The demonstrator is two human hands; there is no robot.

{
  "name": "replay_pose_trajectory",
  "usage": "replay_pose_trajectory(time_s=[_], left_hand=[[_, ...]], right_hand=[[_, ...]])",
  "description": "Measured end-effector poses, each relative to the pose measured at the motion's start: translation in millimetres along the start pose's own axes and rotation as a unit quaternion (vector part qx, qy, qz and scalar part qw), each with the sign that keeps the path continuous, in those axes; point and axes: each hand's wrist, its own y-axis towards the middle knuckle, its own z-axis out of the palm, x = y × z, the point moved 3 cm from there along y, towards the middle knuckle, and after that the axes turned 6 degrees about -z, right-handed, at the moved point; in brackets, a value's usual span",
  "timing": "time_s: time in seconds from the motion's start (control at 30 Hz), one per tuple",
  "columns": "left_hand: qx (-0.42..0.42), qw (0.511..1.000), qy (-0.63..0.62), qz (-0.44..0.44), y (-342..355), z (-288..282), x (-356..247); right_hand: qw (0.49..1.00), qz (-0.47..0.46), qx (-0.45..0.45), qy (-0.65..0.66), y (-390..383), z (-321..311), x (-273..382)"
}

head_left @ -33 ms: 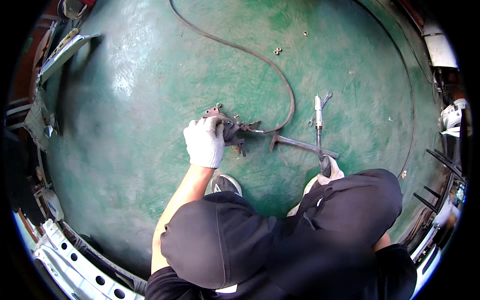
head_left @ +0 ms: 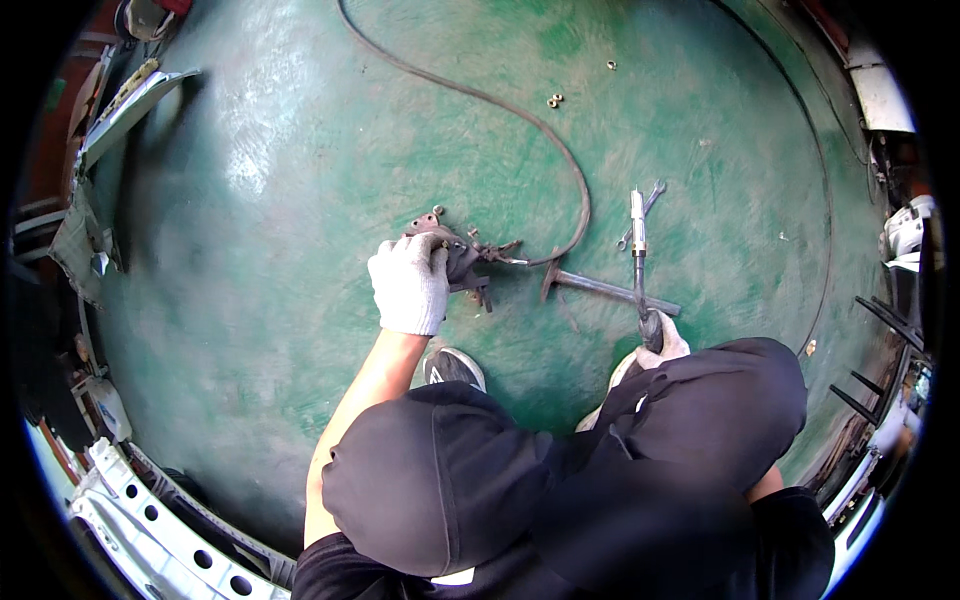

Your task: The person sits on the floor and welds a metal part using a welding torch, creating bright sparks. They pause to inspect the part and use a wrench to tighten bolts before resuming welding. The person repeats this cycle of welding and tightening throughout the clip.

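Note:
My left hand point(head_left: 408, 285), in a white knit glove, is closed over a rusty dark metal bracket assembly point(head_left: 460, 262) on the green floor. The glove hides part of it. My right hand point(head_left: 668, 340), also gloved and partly behind my knee, is wrapped round the black grip of a long silver-ended hand tool point(head_left: 639, 235), which points away from me. Under and beside that tool lie a combination wrench point(head_left: 651, 205) and a hammer point(head_left: 610, 290) with a metal handle and rusty head. A dark cable point(head_left: 578, 180) runs up to the assembly's right side.
Several small nuts point(head_left: 555, 101) lie farther off on the floor. Another thin black cable point(head_left: 822, 180) curves down the right side. White metal panels with round holes point(head_left: 150, 512) stand at the lower left, and more parts and a rack point(head_left: 890, 330) line the right edge.

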Motion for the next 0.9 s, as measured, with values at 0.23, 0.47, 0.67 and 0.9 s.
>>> replay_pose_trajectory(time_s=[0.23, 0.47, 0.67, 0.9], left_hand=[[0.021, 1.0, -0.018, -0.008, 5, 4, -4], [0.033, 0.999, 0.006, 0.033, 9, 8, -19], [0.02, 0.999, -0.04, 0.031, 8, 8, -17], [0.008, 0.998, -0.055, 0.013, 0, -1, -8]], right_hand=[[0.998, 0.053, 0.029, -0.008, -1, -2, 9], [0.998, 0.035, 0.033, 0.039, -2, -4, -2], [0.998, 0.054, 0.022, 0.005, -2, -7, 8], [0.998, 0.055, -0.024, -0.016, -5, -9, 10]])
